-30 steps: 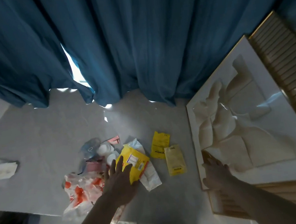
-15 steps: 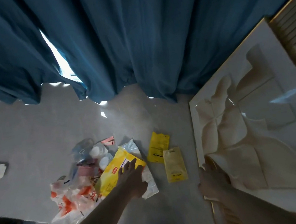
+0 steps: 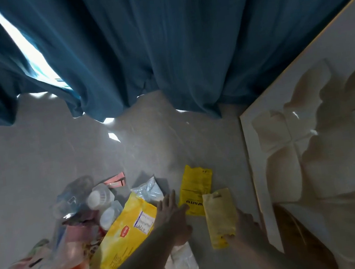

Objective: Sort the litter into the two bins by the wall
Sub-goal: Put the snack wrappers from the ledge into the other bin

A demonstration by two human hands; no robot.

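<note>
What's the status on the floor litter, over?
Left hand open, flat beside big yellow bag. Right hand at pale yellow packet, grip unclear. Bins not visible.

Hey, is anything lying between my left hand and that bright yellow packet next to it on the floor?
Nothing visible. The left hand is spread flat, its fingertips reaching toward the bright yellow packet, with only bare floor between them. The paler yellow packet overlaps that packet's lower right corner, on the far side from the hand.
</note>
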